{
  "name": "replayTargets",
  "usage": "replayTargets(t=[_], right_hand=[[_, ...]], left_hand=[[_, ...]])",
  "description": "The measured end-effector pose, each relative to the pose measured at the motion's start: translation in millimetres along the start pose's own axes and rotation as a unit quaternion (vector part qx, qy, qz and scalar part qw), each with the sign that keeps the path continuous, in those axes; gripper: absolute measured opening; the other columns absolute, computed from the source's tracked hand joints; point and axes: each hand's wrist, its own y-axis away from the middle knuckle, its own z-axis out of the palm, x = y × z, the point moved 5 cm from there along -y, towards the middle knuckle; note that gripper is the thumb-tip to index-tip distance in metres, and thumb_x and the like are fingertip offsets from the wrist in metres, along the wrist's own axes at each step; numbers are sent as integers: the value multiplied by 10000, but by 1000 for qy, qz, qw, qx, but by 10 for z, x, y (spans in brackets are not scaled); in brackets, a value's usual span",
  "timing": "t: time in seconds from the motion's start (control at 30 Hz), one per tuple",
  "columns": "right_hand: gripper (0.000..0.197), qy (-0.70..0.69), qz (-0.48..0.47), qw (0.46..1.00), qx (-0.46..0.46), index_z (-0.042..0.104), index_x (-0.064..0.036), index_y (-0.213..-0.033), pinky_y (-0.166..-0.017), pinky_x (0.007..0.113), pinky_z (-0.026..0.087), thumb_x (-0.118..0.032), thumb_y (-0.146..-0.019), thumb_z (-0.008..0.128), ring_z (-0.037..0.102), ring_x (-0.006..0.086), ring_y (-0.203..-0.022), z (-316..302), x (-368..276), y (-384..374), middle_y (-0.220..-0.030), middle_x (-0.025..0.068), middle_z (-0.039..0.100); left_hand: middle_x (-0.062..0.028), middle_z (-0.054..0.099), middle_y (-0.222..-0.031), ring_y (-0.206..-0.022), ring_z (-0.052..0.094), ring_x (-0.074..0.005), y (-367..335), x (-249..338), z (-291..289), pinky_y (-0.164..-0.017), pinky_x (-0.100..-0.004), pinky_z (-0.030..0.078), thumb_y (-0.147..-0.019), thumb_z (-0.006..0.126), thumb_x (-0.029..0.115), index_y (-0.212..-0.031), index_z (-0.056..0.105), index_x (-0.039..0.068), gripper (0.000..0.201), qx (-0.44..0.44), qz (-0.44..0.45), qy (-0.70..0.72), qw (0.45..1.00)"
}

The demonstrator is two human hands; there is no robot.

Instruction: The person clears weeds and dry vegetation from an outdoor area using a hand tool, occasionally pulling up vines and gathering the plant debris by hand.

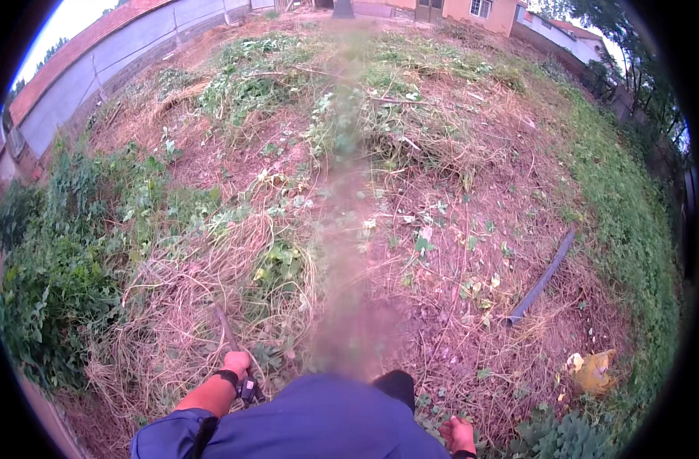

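Observation:
My left hand (237,363) is closed round a brown stick (225,327) that slants up and to the left over dry, tangled vines (189,283). Where the stick's lower part runs past my wrist is hard to see. A dark wristband with a small black device (249,392) is on that wrist. Low on the right, my right hand (458,434) hangs beside my body with its fingers curled in. Whatever those fingers hold, if anything, cannot be made out. Broad green leaves (560,436) grow close to it.
A dark pipe-like length (544,277) lies at right, with a yellowish crumpled piece (594,372) nearer me. Leafy plants (59,283) crowd the left; heaps of cut vines (418,138) lie ahead. A wall (135,57) borders the far left. A blurred vertical streak hides the middle.

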Motion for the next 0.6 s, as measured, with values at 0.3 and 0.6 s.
replayTargets(t=[0.3, 0.6], right_hand=[[325, 59, -22, 997, -51, 482, 8, -1183, -569, 355, 521, -204, -937, 504, 671, 277, -738, 147, -1539, -780, -886, 139, 635], [333, 156, -82, 980, -96, 478, -7, -1206, -703, 393, 544, -217, -948, 481, 663, 279, -809, -96, -3708, -1986, -994, 153, 616]], left_hand=[[-83, 701, -874, -820, 684, -245, 466, 675, 576, -704, -340, 546, -680, 695, 171, -780, 735, 165, 108, 18, 271, -596, 756], [-177, 635, -705, -647, 659, -280, 879, 502, 1076, -549, -402, 499, -859, 498, 138, -849, 621, -24, 204, 167, 136, -151, 965]])
